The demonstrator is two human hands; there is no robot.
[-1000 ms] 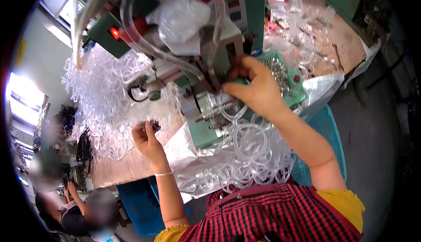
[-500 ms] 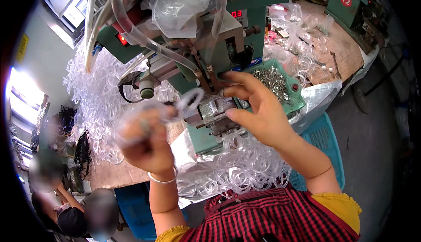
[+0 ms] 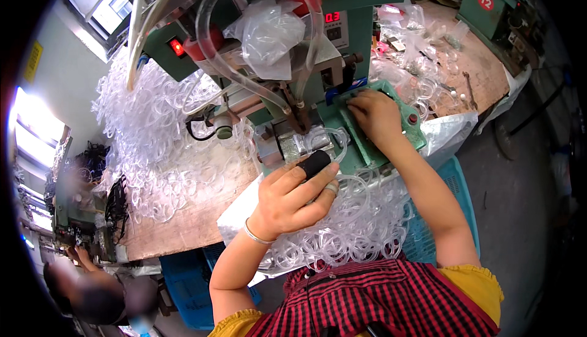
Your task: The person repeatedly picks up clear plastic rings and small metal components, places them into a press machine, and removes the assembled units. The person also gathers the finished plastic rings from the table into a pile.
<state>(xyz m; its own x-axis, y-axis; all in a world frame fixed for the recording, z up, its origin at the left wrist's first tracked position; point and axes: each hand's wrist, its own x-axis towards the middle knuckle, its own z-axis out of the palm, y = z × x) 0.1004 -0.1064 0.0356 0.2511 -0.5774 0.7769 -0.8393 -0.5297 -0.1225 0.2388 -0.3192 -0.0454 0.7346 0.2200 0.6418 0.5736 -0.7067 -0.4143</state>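
Two hands busy at our green machine point(image 3: 342, 7): left hand point(image 3: 293, 199) curls around a clear tubing loop point(image 3: 333, 144) just in front of the press, black sleeve on one finger. Right hand point(image 3: 376, 114) lies flat, fingers down on the green tray point(image 3: 413, 135). Tubing pile point(image 3: 153, 135) covers the surface point(image 3: 183, 227).

A clear plastic tube loop point(image 3: 330, 144) is laid curled on the green machine bed point(image 3: 361, 147). More coiled clear loops point(image 3: 361, 227) are heaped just below it.

Clear glossy plastic tubing loops point(image 3: 342, 227) heap at six o'clock (a second pile at nine); the machine point(image 3: 342, 31) is green painted metal, the table point(image 3: 183, 227) bare matt wood.
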